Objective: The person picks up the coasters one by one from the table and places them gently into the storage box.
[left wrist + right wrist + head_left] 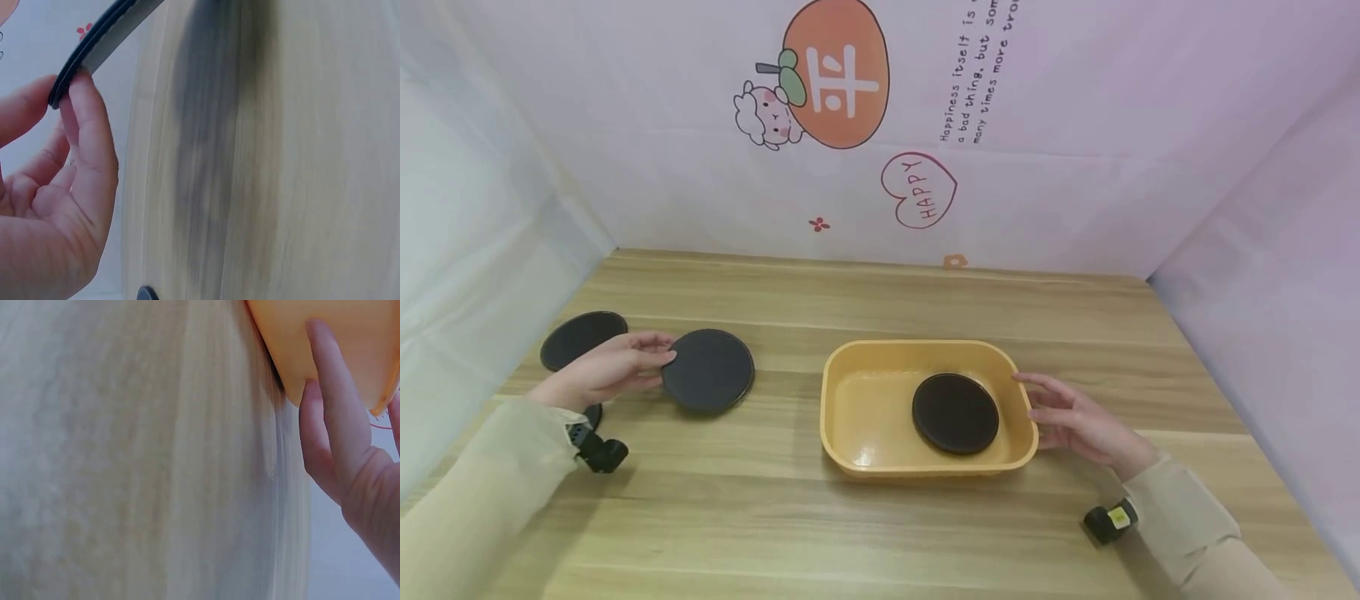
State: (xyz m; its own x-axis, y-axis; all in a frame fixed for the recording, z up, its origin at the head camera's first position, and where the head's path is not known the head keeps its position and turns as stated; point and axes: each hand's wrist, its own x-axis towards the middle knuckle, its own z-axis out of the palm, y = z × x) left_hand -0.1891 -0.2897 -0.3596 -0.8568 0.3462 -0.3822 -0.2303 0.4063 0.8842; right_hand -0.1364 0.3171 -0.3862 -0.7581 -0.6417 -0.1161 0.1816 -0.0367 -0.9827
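The person's left hand point(617, 364) has a black round coaster point(711, 371) by its left edge, the grip pinching it between thumb and fingers. The coaster is clear of the wooden counter point(737, 517), and a dark blurred shadow lies on the wood below it. Being a disc, it has no long axis; its broad face is turned upward, and it juts out from the fingertips to the right, toward the yellow plastic tub point(868, 408) but well apart from it. The left wrist view catches it edge-on, slanting, with a paler underside.

The tub sits with its mouth up and its long axis running left to right across the counter. A second black coaster point(955, 412) is inside, in the right half. At the tub's right end the right hand point(1078, 421) touches the outside wall, its grip spread, the fingers fairly straight.

Behind the left wrist another black coaster point(583, 340) lies flat on the counter, and a dark round edge point(593, 415) peeks out from under that hand, mostly hidden. A cloth backdrop point(1060, 208) with an orange fruit print point(842, 75) hangs behind
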